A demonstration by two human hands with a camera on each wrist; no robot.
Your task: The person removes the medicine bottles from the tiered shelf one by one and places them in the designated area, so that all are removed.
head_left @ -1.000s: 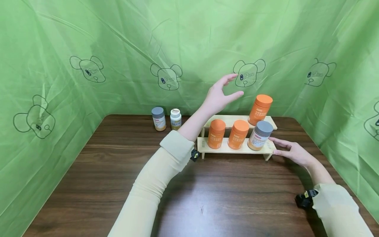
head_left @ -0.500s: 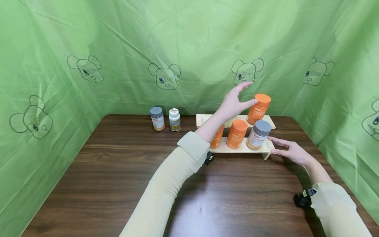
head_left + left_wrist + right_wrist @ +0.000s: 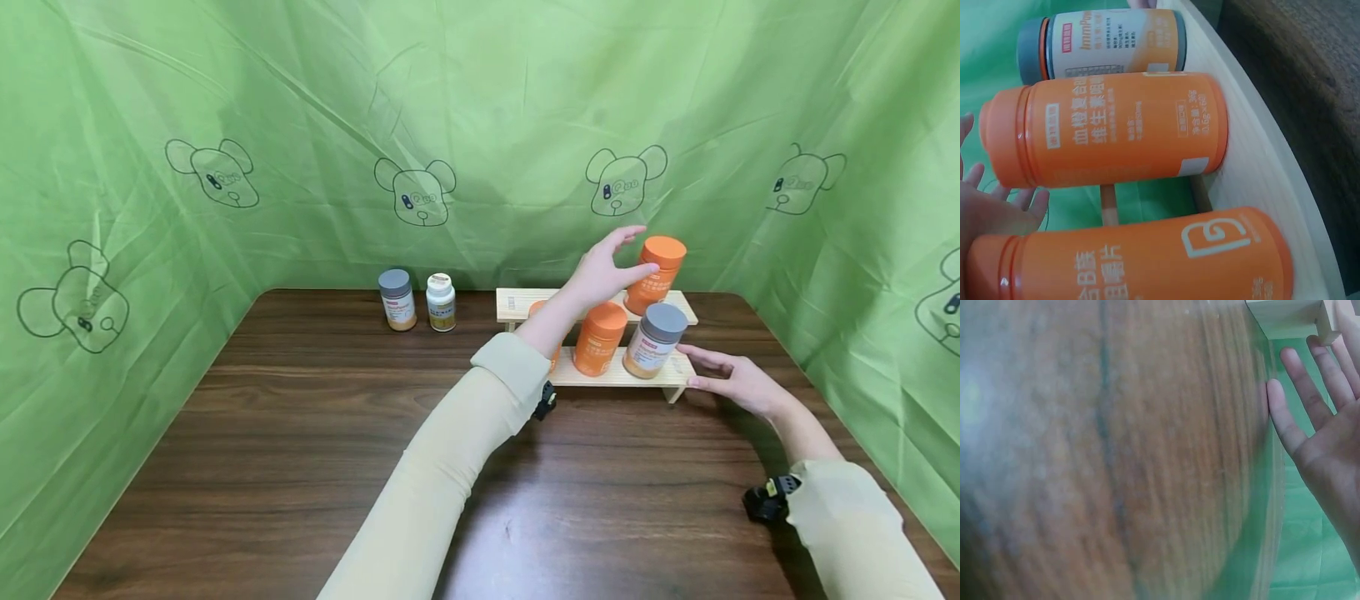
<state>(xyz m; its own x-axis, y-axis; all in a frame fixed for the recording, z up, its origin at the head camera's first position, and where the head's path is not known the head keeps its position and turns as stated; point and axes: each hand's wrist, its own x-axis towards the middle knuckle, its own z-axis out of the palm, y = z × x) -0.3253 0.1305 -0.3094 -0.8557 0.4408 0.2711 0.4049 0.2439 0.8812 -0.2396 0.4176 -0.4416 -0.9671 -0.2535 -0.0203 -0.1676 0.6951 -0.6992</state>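
Observation:
My left hand (image 3: 600, 271) reaches to an orange bottle (image 3: 656, 287) at the right end of the upper wooden shelf (image 3: 523, 305). Its thumb overlaps the bottle's front, fingers spread by the cap. On the lower wooden shelf (image 3: 678, 375) stand a grey-capped jar (image 3: 648, 354), a middle orange bottle (image 3: 597, 346) and a left orange bottle (image 3: 1147, 262), which my forearm partly covers in the head view. At the lower shelf's right end, my right hand (image 3: 738, 387) touches with thumb and fingertips. The right wrist view shows several of its fingers extended.
Left of the shelves, a second grey-capped jar (image 3: 397, 304) and a small white-capped bottle (image 3: 441, 304) stand at the back of the dark wooden table (image 3: 300, 467). Green cloth (image 3: 480, 100) with bear drawings hangs behind and at both sides.
My left hand has moved right and down, from above the upper shelf to its orange bottle, the forearm now crossing the left lower bottle. The right hand stays at the shelf end.

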